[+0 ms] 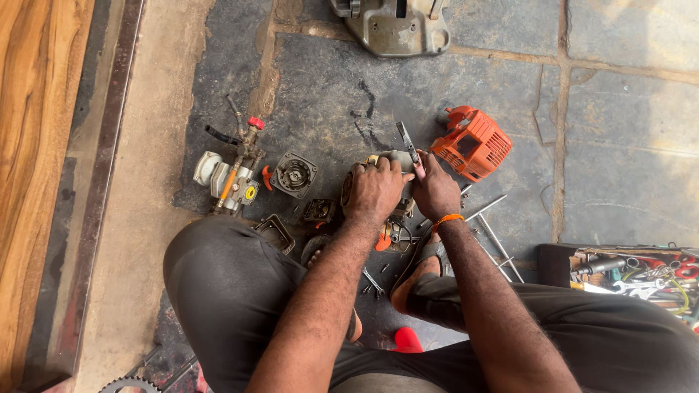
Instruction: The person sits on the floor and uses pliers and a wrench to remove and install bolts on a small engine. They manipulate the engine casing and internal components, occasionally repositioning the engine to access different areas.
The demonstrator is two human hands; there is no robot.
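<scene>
Two hands on one small engine block [393, 211], which sits on the stone floor [619, 145] between the person's sandalled feet. Left hand [373, 191] wraps over the top of the block, fingers curled tight on it. Right hand [435, 191] is closed around the handles of pliers [408, 145], whose jaws point up and away, above the block's upper edge. Judgement: hold the block firm with the left, keep the pliers square to the part, pull steady rather than twisting. Block lies under and between both sets of fingers, touching them. Orange engine cover [472, 143] just right; carburettor assembly [231, 175] well left; loose spanners [373, 282] below.
</scene>
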